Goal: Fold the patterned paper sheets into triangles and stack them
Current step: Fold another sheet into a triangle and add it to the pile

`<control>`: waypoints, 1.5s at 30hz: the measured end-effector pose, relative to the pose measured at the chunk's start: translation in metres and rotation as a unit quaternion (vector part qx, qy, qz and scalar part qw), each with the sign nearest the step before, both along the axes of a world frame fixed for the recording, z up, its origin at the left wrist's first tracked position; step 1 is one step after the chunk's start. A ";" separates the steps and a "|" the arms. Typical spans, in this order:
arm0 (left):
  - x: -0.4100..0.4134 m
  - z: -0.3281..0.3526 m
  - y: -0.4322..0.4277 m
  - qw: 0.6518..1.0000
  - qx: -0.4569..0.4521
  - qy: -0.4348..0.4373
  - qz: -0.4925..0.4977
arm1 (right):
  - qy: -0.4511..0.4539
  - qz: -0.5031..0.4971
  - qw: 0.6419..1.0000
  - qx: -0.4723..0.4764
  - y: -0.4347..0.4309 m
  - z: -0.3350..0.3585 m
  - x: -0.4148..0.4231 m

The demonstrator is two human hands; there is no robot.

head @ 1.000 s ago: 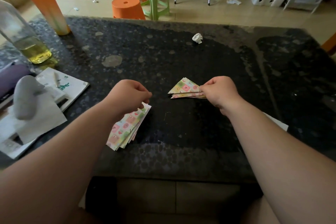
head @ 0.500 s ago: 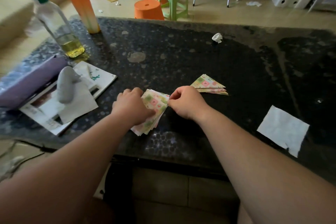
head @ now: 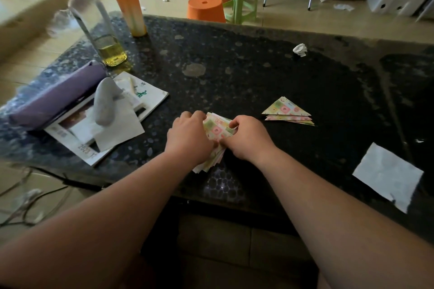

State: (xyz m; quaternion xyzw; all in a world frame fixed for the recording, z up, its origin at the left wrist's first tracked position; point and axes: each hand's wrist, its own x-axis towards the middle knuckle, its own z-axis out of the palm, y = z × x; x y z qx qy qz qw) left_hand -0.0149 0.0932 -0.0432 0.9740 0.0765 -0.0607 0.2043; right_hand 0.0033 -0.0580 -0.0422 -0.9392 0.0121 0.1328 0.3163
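While both hands meet near the front edge of the dark speckled stone table [head: 234, 73], I log from the head view: left hand [head: 187, 138] curled round the stack of pastel checked paper sheets [head: 217, 128], right hand [head: 249, 138] pinching its right edge. Small pile of folded patterned triangles [head: 287, 111] lies flat, apart to the right. White paper square [head: 387, 173] sits further right.

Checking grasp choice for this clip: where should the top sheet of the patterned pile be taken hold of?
Probably the top sheet's exposed right edge, pinched from the right by the right hand: the left hand covers and holds the pile's left side, leaving only that edge free.
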 end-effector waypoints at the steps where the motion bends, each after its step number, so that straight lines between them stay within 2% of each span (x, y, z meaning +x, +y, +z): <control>1: 0.000 -0.001 0.000 1.000 0.000 0.000 0.000 | -0.001 -0.003 1.000 0.001 0.001 0.000 0.000; 16: -0.005 0.000 -0.004 1.000 0.026 0.002 -0.017 | 0.003 -0.016 0.999 0.037 0.002 -0.004 0.002; 20: -0.008 0.001 -0.009 0.999 0.027 0.001 -0.033 | 0.041 -0.072 0.989 0.122 -0.003 0.000 0.006; 24: -0.009 0.002 -0.012 0.999 0.037 0.006 -0.039 | 0.112 -0.147 0.956 0.227 -0.008 0.009 0.006; 37: 0.000 0.008 -0.005 0.998 -0.029 0.046 -0.029 | 0.109 -0.135 0.965 0.195 -0.014 0.009 0.009; 42: 0.004 0.011 0.003 0.997 -0.060 0.034 -0.031 | 0.110 -0.146 0.964 0.194 -0.015 0.005 0.011; 45: 0.003 0.011 0.003 0.998 -0.054 -0.001 -0.042 | 0.064 -0.143 0.971 0.179 -0.015 0.003 0.011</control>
